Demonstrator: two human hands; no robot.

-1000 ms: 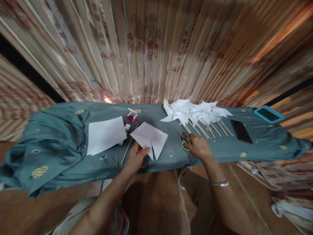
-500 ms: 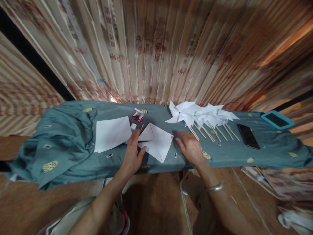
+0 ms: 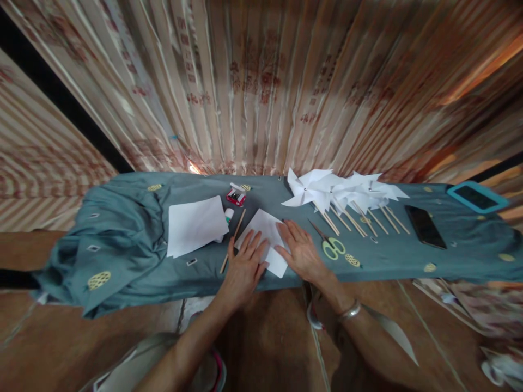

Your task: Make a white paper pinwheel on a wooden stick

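Note:
A cut, creased white paper square [image 3: 262,219] lies flat on the cloth in front of me. My left hand [image 3: 244,264] rests on its left part with fingers spread. Across its right part lies my right hand [image 3: 301,251], also open, fingertips on the paper. Much of the sheet is covered by both hands. Just left of it is a thin wooden stick [image 3: 233,239], close to my left thumb. Scissors with pale green handles [image 3: 330,242] lie to the right of my right hand, blades slightly apart.
White sheets [image 3: 195,226] lie on the left, with a glue stick [image 3: 229,215] and small red box [image 3: 236,196] beside them. Several paper pinwheels [image 3: 314,188] on sticks overlap at back right. Farther right are a black phone [image 3: 425,226] and a blue-framed device [image 3: 477,197].
Both hands have moved onto the paper, my right hand coming left and uncovering the scissors. My left hand has shifted right, revealing the stick. The view has shifted slightly.

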